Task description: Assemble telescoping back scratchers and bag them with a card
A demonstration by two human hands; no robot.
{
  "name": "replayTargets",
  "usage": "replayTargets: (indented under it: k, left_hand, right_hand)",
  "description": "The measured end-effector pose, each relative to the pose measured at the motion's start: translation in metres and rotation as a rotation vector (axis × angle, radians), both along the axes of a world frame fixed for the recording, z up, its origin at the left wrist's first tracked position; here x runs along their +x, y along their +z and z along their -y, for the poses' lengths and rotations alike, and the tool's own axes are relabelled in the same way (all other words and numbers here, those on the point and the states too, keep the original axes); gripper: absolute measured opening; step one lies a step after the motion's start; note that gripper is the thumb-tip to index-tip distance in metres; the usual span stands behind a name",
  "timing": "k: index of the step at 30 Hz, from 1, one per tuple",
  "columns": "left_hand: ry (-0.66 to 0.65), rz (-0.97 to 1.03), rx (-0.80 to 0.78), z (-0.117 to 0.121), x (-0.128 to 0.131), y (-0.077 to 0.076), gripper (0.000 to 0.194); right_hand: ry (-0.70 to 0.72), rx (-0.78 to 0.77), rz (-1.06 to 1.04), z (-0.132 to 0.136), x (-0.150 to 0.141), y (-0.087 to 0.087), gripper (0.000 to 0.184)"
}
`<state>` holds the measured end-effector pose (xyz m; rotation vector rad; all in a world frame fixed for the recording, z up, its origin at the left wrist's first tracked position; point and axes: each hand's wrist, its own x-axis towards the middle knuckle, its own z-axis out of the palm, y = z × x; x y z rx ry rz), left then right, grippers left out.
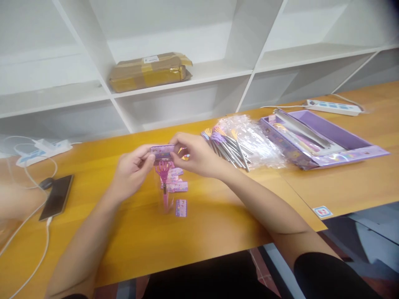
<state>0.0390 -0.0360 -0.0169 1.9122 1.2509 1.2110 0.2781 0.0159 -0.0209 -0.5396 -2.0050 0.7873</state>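
While a phone (57, 198) lies at the left on the table (218, 220), your left hand (133, 169) pinches the near end of a purple printed card (162, 152) between thumb and fingers, holding it raised above the wood, with a clear bag and a pink hand-shaped stick (164, 173) just below. Your right hand (197, 155) grips the card's other end; farther right lie silver-handled sticks (229, 150), clear bags (264, 144) and an open purple box (326, 125).
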Motion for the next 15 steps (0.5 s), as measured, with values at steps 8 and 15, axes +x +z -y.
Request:
replayTargets:
  k: [8,15]
  left_hand:
    - [0.095,-0.051,0.020,0.000,-0.010,0.000,0.033]
    - [0.072,0.188,0.063,0.005,-0.010,0.018,0.043]
  right_hand:
    - [0.480,-0.572,0.491,-0.003,-0.031,-0.033,0.034]
    - [0.275,-0.380,0.312,-0.017,-0.020,-0.021,0.021]
